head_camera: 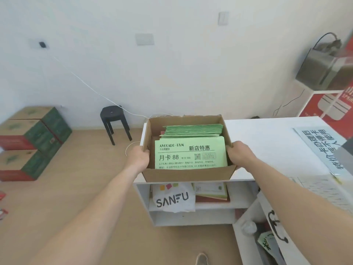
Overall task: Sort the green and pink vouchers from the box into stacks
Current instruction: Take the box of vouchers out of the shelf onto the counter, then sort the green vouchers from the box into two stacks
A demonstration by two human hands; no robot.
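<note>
An open cardboard box [188, 175] rests on the left end of a white counter [267, 134]. Inside it, green vouchers [191, 154] with black print lie on top, and a thicker green pile [193, 129] sits behind them. A thin pink edge [162, 133] shows at the left under that pile. My left hand [138, 156] grips the box's left wall and my right hand [239, 153] grips its right wall, thumbs inside the rim.
A printed sign [322, 148] lies on the counter's right side. Shelves below hold a white SANFU bag [172, 198] and papers. A black stool [114, 123] and stacked green cartons [32, 138] stand on the wooden floor to the left.
</note>
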